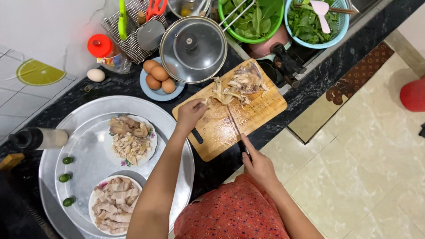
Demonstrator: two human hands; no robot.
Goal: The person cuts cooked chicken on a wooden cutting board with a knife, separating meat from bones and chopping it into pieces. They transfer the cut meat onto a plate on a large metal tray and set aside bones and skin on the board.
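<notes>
Boiled chicken point(239, 86), pale and partly pulled apart, lies on the far end of a wooden cutting board point(261, 110) set at an angle on a dark stone counter point(310, 84), seen from above. The left hand point(191, 113) is closed around a strip at the near edge of the meat, pinching it against the board. The right hand point(259, 166) is clenched on the dark handle of a knife point(234, 126), whose blade lies across the middle of the board, pointing toward the meat. To the left, a large round metal tray point(177, 132) carries two flowered plates point(152, 144) already heaped with cut pieces, and three small green limes point(66, 177) lie near its left rim. Judging by those full plates and the modest pile on the board, most of the cutting looks finished, with only this last portion left. Beyond the board sit a glass pot lid point(193, 49), a blue saucer of brown eggs point(159, 79), a lone white egg point(95, 75), and two bowls of leafy greens point(254, 20) by the sink. A dark-capped bottle point(40, 138) lies at far left. The person wears a red patterned garment point(234, 214).
</notes>
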